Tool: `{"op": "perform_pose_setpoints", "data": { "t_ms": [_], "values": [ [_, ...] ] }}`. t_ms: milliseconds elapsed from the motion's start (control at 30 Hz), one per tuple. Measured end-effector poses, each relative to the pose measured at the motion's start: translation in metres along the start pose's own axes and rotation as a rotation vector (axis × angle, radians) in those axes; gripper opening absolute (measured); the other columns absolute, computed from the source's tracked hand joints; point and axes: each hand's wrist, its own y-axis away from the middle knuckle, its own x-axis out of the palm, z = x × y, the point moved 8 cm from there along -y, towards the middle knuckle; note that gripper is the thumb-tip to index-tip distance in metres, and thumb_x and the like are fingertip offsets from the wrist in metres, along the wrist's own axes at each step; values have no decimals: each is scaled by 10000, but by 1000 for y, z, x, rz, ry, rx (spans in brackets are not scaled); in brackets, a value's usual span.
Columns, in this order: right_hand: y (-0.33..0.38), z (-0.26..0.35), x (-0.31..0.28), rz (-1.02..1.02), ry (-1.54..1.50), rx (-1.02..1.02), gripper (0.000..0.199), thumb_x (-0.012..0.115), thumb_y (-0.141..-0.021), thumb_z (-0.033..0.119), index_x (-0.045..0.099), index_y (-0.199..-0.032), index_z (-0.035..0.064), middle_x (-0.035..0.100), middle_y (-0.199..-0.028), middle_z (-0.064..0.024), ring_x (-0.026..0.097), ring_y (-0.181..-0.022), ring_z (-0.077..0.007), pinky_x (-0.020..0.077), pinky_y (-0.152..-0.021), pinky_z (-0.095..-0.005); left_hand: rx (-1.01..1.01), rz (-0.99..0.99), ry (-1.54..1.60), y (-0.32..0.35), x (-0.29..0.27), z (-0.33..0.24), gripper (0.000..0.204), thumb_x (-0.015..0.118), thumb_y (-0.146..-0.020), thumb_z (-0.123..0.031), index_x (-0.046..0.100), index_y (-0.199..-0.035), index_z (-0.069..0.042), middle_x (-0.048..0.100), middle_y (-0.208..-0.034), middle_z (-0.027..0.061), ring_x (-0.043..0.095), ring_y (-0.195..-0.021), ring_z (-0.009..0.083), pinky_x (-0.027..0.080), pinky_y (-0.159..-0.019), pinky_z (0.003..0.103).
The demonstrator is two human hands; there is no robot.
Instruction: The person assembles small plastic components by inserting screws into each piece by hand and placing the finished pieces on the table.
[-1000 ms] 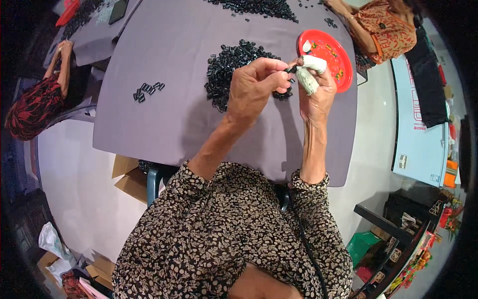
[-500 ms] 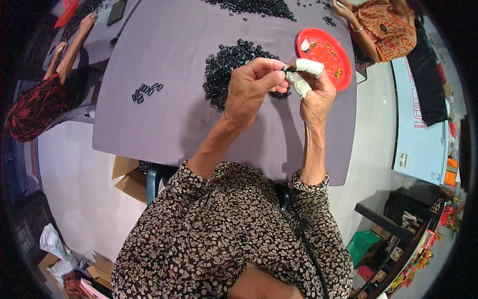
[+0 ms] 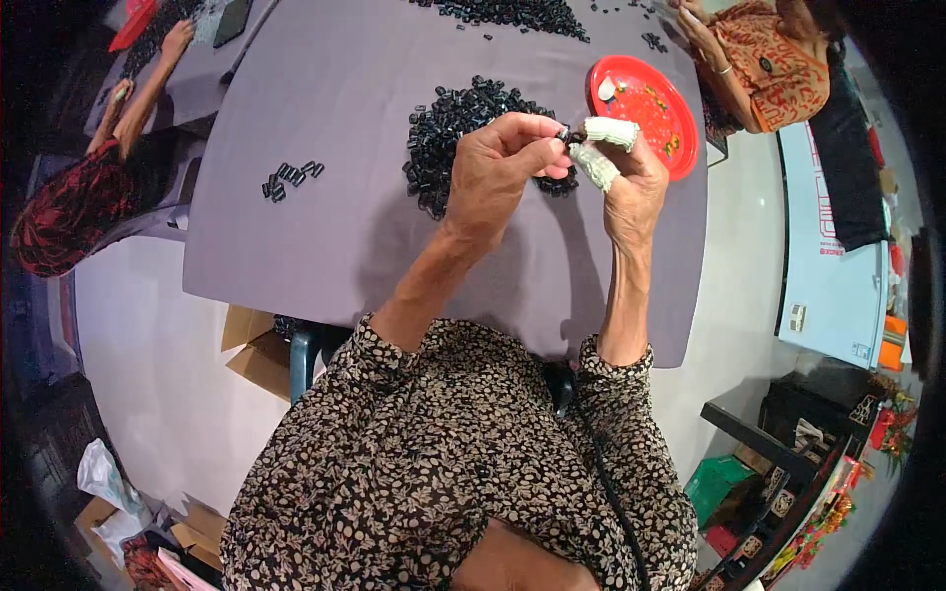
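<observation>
Both hands meet above the grey worktop (image 3: 325,227), upper centre of frame. Left hand (image 3: 498,167) pinches a small black part (image 3: 570,137) at its fingertips; right hand (image 3: 631,182), fingers white-wrapped, closes on the same part. Pile (image 3: 448,138) lies directly beneath, nearer the left hand; red plate (image 3: 680,143) lies right.
</observation>
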Motion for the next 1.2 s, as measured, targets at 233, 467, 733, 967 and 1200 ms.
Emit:
{"op": "perform_pose_setpoints", "data": {
  "t_ms": [233,467,733,967,1200],
  "values": [
    [2,-4,-1,7,94,-75,278,605,-727,-71,598,-997,-3,606,-898,-45,580,-812,-123,469,-717,-228,-6,-16,-25,0,-1,0,125,582,-792,-26,589,-905,27,623,-792,77,603,-689,112,503,-638,221],
    [4,-4,-1,2,205,-121,277,533,-753,-92,585,-1014,-17,612,-925,-66,586,-844,-141,471,-740,-239,-17,-7,-36,0,-1,2,160,594,-796,-44,585,-953,-14,637,-792,63,616,-693,112,468,-607,191],
    [3,1,4,48,261,-176,280,529,-754,-83,577,-1023,-20,612,-925,-70,585,-832,-143,473,-737,-246,-21,-7,-38,1,0,0,160,592,-799,-48,581,-954,-12,635,-818,76,618,-708,125,491,-637,220],
    [-2,3,1,12,139,-71,243,539,-778,-45,594,-1011,-3,619,-913,-70,588,-810,-144,475,-738,-251,0,-2,-17,-1,0,3,130,583,-795,-53,579,-902,21,625,-794,81,594,-676,96,501,-614,214],
    [-7,5,-1,79,175,-70,216,542,-784,-25,615,-986,-6,619,-909,-57,581,-817,-135,464,-757,-252,64,-34,-200,0,-1,-2,96,582,-789,-53,599,-865,3,610,-725,33,565,-649,66,476,-586,193]
  ]
}}
